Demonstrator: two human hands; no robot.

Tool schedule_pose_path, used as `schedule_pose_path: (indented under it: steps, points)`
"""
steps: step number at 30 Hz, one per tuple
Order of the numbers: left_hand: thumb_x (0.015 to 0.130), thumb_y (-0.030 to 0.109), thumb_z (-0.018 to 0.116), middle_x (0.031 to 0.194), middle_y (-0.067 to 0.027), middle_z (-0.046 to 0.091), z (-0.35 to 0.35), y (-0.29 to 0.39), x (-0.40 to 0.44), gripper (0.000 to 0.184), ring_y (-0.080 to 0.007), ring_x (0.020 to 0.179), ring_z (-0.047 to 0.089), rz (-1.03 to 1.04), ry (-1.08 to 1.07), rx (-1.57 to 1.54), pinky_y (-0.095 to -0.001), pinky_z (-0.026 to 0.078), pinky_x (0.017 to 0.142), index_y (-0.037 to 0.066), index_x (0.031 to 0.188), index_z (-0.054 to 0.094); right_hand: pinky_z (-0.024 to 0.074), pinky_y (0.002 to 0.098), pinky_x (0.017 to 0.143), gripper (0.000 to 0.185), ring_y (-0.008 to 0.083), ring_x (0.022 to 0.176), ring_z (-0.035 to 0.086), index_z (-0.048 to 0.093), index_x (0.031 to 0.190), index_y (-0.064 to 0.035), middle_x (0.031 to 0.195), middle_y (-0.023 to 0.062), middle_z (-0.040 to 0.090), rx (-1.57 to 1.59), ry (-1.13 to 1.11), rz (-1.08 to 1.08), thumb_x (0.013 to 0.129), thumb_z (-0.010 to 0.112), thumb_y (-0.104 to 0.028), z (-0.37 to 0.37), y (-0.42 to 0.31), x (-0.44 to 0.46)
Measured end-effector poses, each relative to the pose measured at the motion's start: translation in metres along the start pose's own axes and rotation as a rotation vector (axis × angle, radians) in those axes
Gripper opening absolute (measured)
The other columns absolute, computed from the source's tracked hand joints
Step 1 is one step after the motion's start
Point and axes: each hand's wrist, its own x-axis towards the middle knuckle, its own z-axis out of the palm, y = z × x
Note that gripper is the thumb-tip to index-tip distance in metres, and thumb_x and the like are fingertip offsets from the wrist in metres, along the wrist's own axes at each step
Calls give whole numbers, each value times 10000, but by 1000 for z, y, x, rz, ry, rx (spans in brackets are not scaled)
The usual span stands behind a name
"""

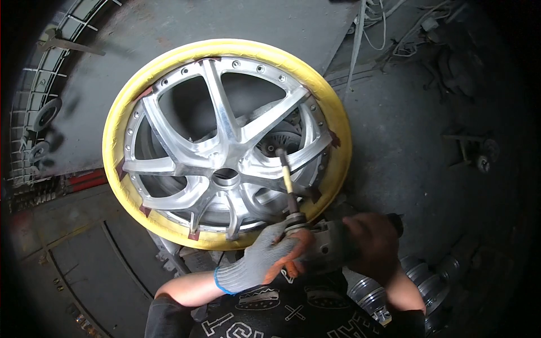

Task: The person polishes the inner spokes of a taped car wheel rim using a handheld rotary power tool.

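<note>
A bare-metal alloy wheel rim (225,147) with several split spokes faces up in the middle of the head view. Yellow tape (115,141) wraps its outer lip, and small reddish-brown patches sit at the spoke ends. My left hand (267,253), in a grey glove with orange on the fingers, closes round the front of a power grinder (324,245). Slightly blurred, my right hand (372,242) wraps the rear of its body. From the tool a long shaft (288,183) reaches over the rim, its rounded tip (280,152) by a right-hand spoke.
A wire rack (36,96) with discs hanging on it curves along the left. Pale cables (366,22) lie at the top right. Other metal wheels (422,281) are at the lower right. A metal stand-like part (470,149) lies on the dark floor at right.
</note>
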Motion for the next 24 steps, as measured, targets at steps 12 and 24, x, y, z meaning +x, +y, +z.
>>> schedule_pose_path:
  steps: [12, 24]
  points:
    - [1009, 107, 534, 909, -113, 643, 4, -9, 0, 231, -188, 682, 675, 19, 148, 816, -328, 600, 600, -43, 1178, 581, 505, 468, 845, 766, 337, 964, 618, 591, 1317, -119, 1073, 135, 596, -66, 20, 23, 580, 771, -231, 9, 3, -19]
    - [1036, 213, 504, 970, -142, 622, -42, -11, -14, 363, -236, 612, 665, -58, 76, 343, -462, 649, 677, -65, 1268, 508, 506, 486, 865, 722, 342, 1015, 604, 578, 1312, -74, 1105, 155, 583, 52, 3, 28, 635, 770, -238, 20, -20, -3]
